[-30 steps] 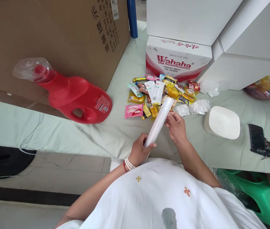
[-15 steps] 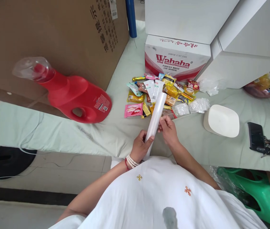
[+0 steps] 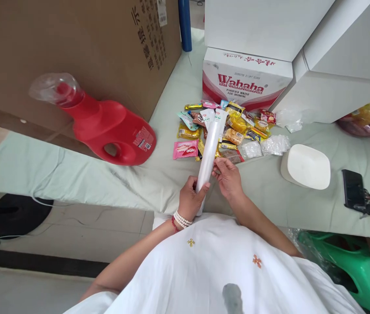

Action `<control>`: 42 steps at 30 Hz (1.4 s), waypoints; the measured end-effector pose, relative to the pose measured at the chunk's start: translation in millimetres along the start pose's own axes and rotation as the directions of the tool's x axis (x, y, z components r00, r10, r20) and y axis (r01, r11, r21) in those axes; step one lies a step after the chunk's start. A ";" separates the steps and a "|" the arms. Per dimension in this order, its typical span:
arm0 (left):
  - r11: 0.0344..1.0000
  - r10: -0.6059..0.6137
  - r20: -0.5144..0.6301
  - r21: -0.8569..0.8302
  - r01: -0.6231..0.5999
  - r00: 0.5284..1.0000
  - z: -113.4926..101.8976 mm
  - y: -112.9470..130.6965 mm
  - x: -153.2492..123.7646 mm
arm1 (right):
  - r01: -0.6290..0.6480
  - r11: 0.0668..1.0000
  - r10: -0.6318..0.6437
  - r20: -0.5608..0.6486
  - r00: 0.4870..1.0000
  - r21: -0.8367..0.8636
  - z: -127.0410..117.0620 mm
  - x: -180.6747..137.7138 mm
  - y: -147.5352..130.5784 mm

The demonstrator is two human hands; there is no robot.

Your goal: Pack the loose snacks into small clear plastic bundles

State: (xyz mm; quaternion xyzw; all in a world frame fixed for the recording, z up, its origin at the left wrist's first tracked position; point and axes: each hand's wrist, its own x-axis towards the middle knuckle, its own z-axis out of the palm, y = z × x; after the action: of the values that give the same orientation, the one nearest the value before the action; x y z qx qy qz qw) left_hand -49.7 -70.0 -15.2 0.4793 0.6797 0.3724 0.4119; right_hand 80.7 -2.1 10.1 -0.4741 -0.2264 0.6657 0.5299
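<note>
A long white roll of thin plastic (image 3: pixel 210 148) stands almost upright in front of me. My left hand (image 3: pixel 189 201), with a bead bracelet at the wrist, is wrapped round its lower end. My right hand (image 3: pixel 228 178) pinches the roll's side near the middle with its fingertips. Behind the roll lies a heap of small snack packets (image 3: pixel 233 131) on the pale green cloth (image 3: pixel 73 174), among them a pink wafer pack (image 3: pixel 185 149).
A red detergent jug (image 3: pixel 106 131) lies on its side at left against a big cardboard box (image 3: pixel 73 48). A Wahaha carton (image 3: pixel 245 83) and white boxes (image 3: pixel 335 56) stand behind. A white dish (image 3: pixel 307 166), a phone (image 3: pixel 353 188), keys and a green stool (image 3: pixel 344 261) are at right.
The roll has swung from a rightward lean to nearly upright, and both hands have drawn a little closer to my body. My right hand slid down from the roll's top toward its middle.
</note>
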 end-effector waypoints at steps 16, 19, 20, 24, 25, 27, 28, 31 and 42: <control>0.997 0.005 -0.056 0.081 0.000 0.998 0.7 -0.8 0.4 | 0.045 0.991 -0.041 0.026 0.999 -0.130 -3.5 3.0 11.4; 0.993 0.015 -0.058 0.115 -0.009 0.998 0.9 -0.3 1.2 | 0.045 0.987 -0.043 0.016 0.999 -0.154 -8.1 -1.2 10.7; 0.991 0.023 -0.056 0.131 -0.015 0.998 0.9 0.1 1.2 | 0.046 0.986 -0.046 0.005 0.999 -0.160 -9.8 -1.8 10.1; 0.982 0.059 -0.062 0.184 -0.046 0.996 -0.1 2.4 -0.1 | 0.029 0.979 -0.031 -0.003 1.000 -0.202 -14.3 -0.6 6.4; 0.982 0.061 -0.064 0.185 -0.048 0.996 -0.4 3.1 -0.5 | 0.027 0.975 -0.026 0.007 1.000 -0.222 -14.7 0.3 5.8; 0.986 0.046 -0.056 0.163 -0.037 0.997 -0.4 4.2 -1.4 | 0.038 0.965 -0.032 0.029 0.999 -0.260 -15.7 3.0 5.9; 0.991 0.032 -0.044 0.135 -0.026 0.999 0.0 4.6 -1.8 | 0.052 0.960 -0.043 0.039 0.998 -0.277 -16.6 4.8 6.5; 0.999 -0.016 0.006 -0.043 0.016 1.000 2.7 4.5 -2.9 | 0.112 0.937 -0.095 0.068 0.993 -0.330 -23.2 11.8 9.4; 0.941 -0.092 0.067 -0.322 0.108 0.994 9.5 0.8 -2.7 | -0.030 0.942 0.062 0.086 0.994 -0.335 -23.8 -17.8 18.5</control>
State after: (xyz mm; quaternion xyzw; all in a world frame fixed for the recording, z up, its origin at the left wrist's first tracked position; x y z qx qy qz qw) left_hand -40.1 -71.3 -17.6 0.3792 0.6218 0.4455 0.5207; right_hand 92.1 -29.6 -8.5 -0.5297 -0.3498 0.6518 0.4150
